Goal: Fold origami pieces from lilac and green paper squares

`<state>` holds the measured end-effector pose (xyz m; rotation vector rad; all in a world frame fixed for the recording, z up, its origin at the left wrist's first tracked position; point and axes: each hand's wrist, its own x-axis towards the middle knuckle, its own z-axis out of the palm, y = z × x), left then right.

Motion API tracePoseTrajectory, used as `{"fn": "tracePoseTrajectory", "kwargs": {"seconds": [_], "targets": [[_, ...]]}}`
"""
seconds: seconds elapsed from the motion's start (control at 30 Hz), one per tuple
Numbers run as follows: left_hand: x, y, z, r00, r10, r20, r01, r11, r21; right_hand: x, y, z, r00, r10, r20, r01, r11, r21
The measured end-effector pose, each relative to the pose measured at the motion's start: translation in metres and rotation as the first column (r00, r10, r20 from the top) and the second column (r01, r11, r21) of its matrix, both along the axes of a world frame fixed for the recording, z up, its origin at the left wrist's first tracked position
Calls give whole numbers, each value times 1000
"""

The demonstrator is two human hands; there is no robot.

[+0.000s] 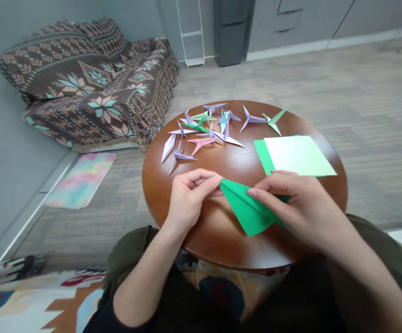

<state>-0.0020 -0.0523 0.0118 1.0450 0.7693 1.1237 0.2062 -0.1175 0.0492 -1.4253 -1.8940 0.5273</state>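
Over the near half of the rounded brown tabletop, I observe a creased green origami sheet suspended between two bare hands. The left hand has its grip pinched narrow on one pointed corner; the right hand likewise pinches the sheet farther along, thumb uppermost. Just beyond the right hand lies a pale square sheet, overlapping darker green paper. Origami figures, mostly lavender, one pink, cluster toward the far left.

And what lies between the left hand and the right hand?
The green paper, reaching from the left hand to the right hand, as the head view shows.
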Motion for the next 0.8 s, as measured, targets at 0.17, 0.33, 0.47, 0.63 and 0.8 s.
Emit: {"fn": "tracePoseTrajectory", "kwargs": {"seconds": [0.17, 0.33, 0.47, 0.63, 0.8], "targets": [[-3, 3, 6, 996, 68, 52, -67, 997, -28, 1, -1, 1, 1000, -8, 15, 8, 1000, 9], [-4, 0, 4, 993, -119, 24, 120, 992, -31, 0, 0, 2, 1000, -9, 0, 9, 1000, -9], [-1, -4, 0, 989, -148, -18, 147, 988, -39, -3, 0, 5, 999, -1, -34, -1, 999, -47], [-1, -2, -3, 989, -116, -90, 111, 992, -58, -4, -1, 8, 998, 10, -58, -15, 996, -86], [-2, -1, -5, 988, -101, -116, 97, 995, -38, -4, -1, 7, 998, 18, -60, -24, 995, -96]]}}
